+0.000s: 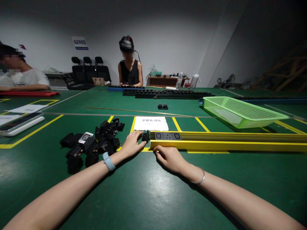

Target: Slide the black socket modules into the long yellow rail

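Both of my arms reach out over the green table (pixel 144 198). They are apart, one on each side of the near left end of the long yellow rail (pixel 227 146).

My left hand (pixel 131 145), the one with the blue band (pixel 108 161) on its wrist, has its fingers pinched on one small black block (pixel 145 136). That block sits right at the open left end of the rail, lined up with it. Three blocks (pixel 167 136) like it already sit inside the rail, side by side.

My right hand (pixel 169 158) lies low on the table with its fingertips pushed against the near side of the rail. It is not wrapped round anything. I think it rests there so the rail does not slide away.

Left of my left hand is a pile of black blocks (pixel 96 143). It lies close, so I think it is easy to reach.

Just past the rail is a white paper (pixel 150 123) with writing. Far to the right is a green basket (pixel 240 111), tipped a bit. Another person (pixel 129 68) sits at the far side.
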A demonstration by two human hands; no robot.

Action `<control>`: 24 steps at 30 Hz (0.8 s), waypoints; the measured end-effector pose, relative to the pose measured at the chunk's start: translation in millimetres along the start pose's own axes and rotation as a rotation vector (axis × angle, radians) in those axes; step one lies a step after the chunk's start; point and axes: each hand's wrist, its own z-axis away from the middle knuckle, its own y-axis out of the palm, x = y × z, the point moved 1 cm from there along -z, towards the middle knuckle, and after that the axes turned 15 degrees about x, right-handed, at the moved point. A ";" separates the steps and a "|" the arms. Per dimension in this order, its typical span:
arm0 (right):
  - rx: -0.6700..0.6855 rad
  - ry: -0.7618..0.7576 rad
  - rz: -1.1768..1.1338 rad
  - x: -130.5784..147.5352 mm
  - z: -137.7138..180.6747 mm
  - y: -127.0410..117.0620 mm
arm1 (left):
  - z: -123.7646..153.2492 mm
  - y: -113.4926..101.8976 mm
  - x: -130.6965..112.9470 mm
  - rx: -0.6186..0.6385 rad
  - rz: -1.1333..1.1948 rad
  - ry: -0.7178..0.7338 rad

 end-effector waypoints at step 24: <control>-0.060 0.136 0.111 6.0 0.7 0.6 | 0.3 1.9 3.2 0.007 -0.050 0.040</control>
